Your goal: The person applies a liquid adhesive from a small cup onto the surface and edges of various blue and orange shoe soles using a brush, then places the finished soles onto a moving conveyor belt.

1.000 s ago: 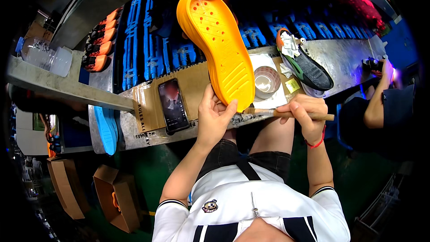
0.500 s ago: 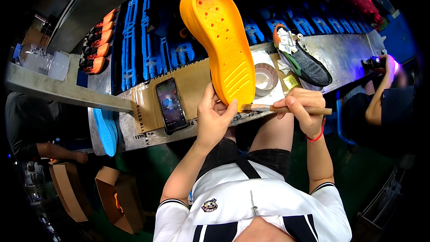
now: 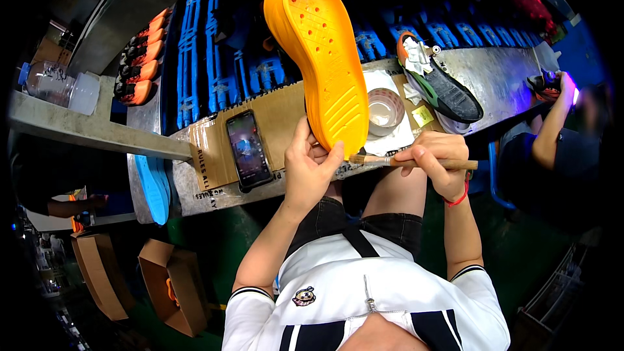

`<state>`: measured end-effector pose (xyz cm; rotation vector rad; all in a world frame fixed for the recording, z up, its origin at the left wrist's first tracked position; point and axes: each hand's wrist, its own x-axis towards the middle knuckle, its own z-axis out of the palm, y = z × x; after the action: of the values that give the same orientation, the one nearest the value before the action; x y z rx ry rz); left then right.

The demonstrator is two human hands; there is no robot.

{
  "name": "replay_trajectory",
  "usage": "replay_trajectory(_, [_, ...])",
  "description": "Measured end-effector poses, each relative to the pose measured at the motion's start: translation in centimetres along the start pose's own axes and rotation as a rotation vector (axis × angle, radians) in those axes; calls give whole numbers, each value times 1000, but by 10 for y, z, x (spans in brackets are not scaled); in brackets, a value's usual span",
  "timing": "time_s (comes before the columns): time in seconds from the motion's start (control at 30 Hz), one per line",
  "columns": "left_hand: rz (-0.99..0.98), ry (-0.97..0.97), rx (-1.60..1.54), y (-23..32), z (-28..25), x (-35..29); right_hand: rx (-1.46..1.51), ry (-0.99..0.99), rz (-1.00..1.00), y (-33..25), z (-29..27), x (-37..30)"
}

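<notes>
A yellow shoe midsole [image 3: 325,71] with a raised rim and small holes stands tilted up before me, its lower end pinched in my left hand [image 3: 310,166]. My right hand [image 3: 437,161] grips a wooden-handled brush [image 3: 377,160]. The bristles meet, or come very near, the midsole's lower right edge; exact contact is too small to tell. Just right of the midsole sits a clear round cup [image 3: 385,110] on white paper [image 3: 394,141]. Further right a shoe [image 3: 442,88] with a dark sole, white stuffing in it, lies on its side.
A smartphone [image 3: 248,149] rests on cardboard [image 3: 211,172] at the left. Blue racks [image 3: 214,58] run behind the table. Orange-black shoes [image 3: 140,71] line the far left, above a blue sole [image 3: 153,188]. Open boxes [image 3: 172,286] stand on the floor. A co-worker's arm [image 3: 552,123] is at the right.
The brush and my right hand have shifted slightly left and down along the midsole's edge. The midsole has tipped slightly. The person at the left has drawn back, and the co-worker's shoe has moved.
</notes>
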<state>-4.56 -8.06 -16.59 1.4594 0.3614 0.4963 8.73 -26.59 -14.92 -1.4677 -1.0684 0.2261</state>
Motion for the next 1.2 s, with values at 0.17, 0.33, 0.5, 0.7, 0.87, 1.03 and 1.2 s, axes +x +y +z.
replay_trajectory(0.17, [1,6,26,0,-1,-2,-4,118,81,5,-3,-5])
replay_trajectory(0.33, [-27,0,16,2,-2,-1,-54,41,-45,8,-6,-1])
replay_trajectory(0.5, [-14,11,7,1,-1,-1,-18,-64,-48,2,-1,0])
replay_trajectory(0.7, [-20,2,18,4,-1,-2,-57,-34,-79,4,-8,-3])
replay_trajectory(0.87, [20,3,53,3,0,-6,-74,42,-92,4,-10,-5])
replay_trajectory(1.03, [21,-1,44,4,1,-2,-97,17,-114,2,-17,-3])
replay_trajectory(1.2, [-52,-48,26,40,-7,-1,53,203,-145,-15,-23,-3])
